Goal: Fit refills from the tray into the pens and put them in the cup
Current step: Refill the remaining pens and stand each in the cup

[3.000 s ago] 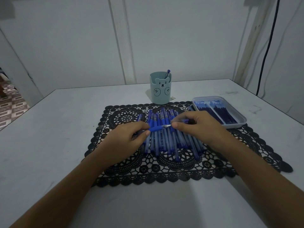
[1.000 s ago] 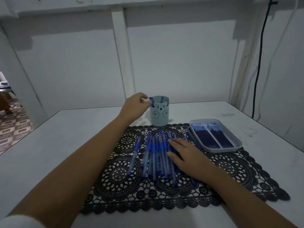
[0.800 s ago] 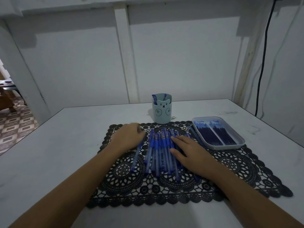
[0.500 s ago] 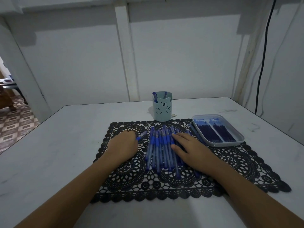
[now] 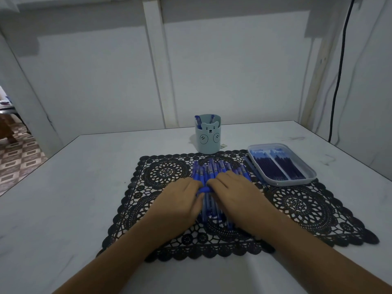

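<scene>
while l hand (image 5: 180, 201) & r hand (image 5: 236, 196) pinch one pen (image 5: 204, 189) crosswise, l-r; pile (image 5: 212, 169) runs toward cup (image 5: 207, 139)

Pen in the hands: only a short blue stretch of the pen (image 5: 204, 189) shows between the left hand (image 5: 180, 201) and the right hand (image 5: 235, 195); curled fingers cover both its ends.
Pile: both hands and wrists hide the near halves of the pens on the mat (image 5: 212, 169); their number cannot be told.
Cup: its wall hides all but the tops of the pens in the cup (image 5: 198, 120).
Refills (image 5: 277, 169): a dark mass in the tray (image 5: 283, 183) near the desk's right edge, too fine to count.
Scrap (image 5: 222, 146): small and pale, just right of the cup (image 5: 209, 143); too small to tell.
Forearms: cut off at the bottom edge.
</scene>
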Action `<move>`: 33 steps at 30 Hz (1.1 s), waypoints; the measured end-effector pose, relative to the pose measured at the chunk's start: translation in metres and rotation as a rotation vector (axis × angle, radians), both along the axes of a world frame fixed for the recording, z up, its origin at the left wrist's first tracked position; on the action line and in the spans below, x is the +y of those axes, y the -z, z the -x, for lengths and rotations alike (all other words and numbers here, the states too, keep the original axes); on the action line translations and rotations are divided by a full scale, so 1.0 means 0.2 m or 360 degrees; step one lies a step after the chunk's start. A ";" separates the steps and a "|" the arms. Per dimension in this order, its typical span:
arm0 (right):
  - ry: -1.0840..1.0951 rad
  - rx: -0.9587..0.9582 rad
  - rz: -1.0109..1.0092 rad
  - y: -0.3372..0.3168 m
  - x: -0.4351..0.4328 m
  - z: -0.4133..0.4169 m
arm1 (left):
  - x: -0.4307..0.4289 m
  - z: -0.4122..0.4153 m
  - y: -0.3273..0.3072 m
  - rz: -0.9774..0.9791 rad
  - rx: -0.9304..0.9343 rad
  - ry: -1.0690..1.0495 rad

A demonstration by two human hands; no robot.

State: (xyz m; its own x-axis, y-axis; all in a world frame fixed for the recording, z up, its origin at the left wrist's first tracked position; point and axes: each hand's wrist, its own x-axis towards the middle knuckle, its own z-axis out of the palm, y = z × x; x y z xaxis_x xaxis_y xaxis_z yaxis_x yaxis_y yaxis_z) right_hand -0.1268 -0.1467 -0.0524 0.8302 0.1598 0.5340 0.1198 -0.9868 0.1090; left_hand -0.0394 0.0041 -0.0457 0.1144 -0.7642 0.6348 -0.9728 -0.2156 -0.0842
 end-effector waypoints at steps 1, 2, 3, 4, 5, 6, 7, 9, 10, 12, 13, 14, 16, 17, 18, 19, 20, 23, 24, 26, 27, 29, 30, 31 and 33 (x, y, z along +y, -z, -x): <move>-0.0005 0.0018 0.0007 0.00 0.00 0.00 | 0.01 -0.01 0.00 -0.0024 -0.0029 0.0003; -0.0012 0.0025 0.0007 0.00 0.00 0.01 | 0.02 -0.01 0.00 -0.0060 -0.0042 0.0001; -0.0029 0.0038 -0.0004 -0.01 0.01 0.02 | 0.03 -0.02 0.00 -0.0105 -0.0040 0.0000; -0.0054 0.0060 -0.0019 -0.02 0.01 0.03 | 0.04 -0.02 -0.01 -0.0146 -0.0031 0.0001; -0.0085 0.0077 -0.0023 -0.03 0.01 0.04 | 0.04 -0.03 -0.01 -0.0180 -0.0027 0.0003; -0.0109 0.0087 -0.0013 -0.04 0.01 0.04 | 0.05 -0.02 -0.02 -0.0205 -0.0022 0.0003; -0.0121 0.0084 0.0005 -0.05 0.00 0.05 | 0.05 -0.02 -0.02 -0.0223 -0.0015 0.0004; -0.0103 0.0055 0.0025 -0.07 -0.01 0.06 | 0.06 -0.02 -0.04 -0.0234 0.0010 0.0010; -0.0088 0.0052 0.0008 -0.08 -0.02 0.06 | 0.06 -0.01 -0.04 -0.0234 0.0024 0.0012; -0.0083 0.0101 -0.0075 -0.08 -0.03 0.07 | 0.07 -0.01 -0.05 -0.0223 0.0040 0.0023; -0.0079 0.0120 -0.0115 -0.09 -0.03 0.07 | 0.07 -0.01 -0.05 -0.0228 0.0048 0.0022; -0.0054 0.0145 -0.0172 -0.10 -0.02 0.08 | 0.07 0.00 -0.06 -0.0240 0.0064 0.0008; 0.0044 0.0160 -0.0347 -0.11 -0.01 0.08 | 0.08 -0.02 -0.07 -0.0265 0.0148 -0.0062; 0.0086 0.0196 -0.0464 -0.12 -0.01 0.09 | 0.09 -0.03 -0.07 -0.0263 0.0216 -0.0112; 0.0092 0.0245 -0.0616 -0.12 -0.01 0.09 | 0.10 -0.04 -0.08 -0.0250 0.0283 -0.0166; 0.0092 0.0322 -0.0759 -0.12 -0.02 0.09 | 0.11 -0.06 -0.08 -0.0230 0.0340 -0.0209; 0.0077 0.0387 -0.0846 -0.12 -0.02 0.09 | 0.12 -0.08 -0.08 -0.0211 0.0383 -0.0246; -0.0041 0.0497 -0.0846 -0.13 0.00 0.10 | 0.13 -0.12 -0.06 -0.0204 0.0457 -0.0323; -0.0100 0.0544 -0.0824 -0.14 0.02 0.10 | 0.13 -0.13 -0.06 -0.0215 0.0467 -0.0336; -0.0231 0.0636 -0.0806 -0.15 0.05 0.11 | 0.13 -0.13 -0.06 -0.0233 0.0479 -0.0353; -0.0275 0.0677 -0.0795 -0.15 0.07 0.12 | 0.13 -0.13 -0.06 -0.0236 0.0484 -0.0352; -0.0290 0.0726 -0.0700 -0.15 0.09 0.13 | 0.13 -0.13 -0.06 -0.0238 0.0495 -0.0346; -0.0270 0.0745 -0.0606 -0.15 0.09 0.13 | 0.13 -0.12 -0.06 -0.0237 0.0500 -0.0341; -0.0245 0.0768 -0.0517 -0.15 0.09 0.13 | 0.13 -0.12 -0.06 -0.0235 0.0508 -0.0335; -0.0225 0.0788 -0.0462 -0.14 0.09 0.13 | 0.13 -0.12 -0.06 -0.0233 0.0527 -0.0314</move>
State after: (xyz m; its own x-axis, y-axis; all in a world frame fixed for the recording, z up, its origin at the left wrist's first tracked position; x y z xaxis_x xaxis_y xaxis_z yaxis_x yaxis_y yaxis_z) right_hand -0.1537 -0.1288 -0.0243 0.9731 0.1926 0.1265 0.2203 -0.9386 -0.2656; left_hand -0.0159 0.0300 -0.0329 0.4478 -0.7866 0.4253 -0.8937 -0.4097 0.1832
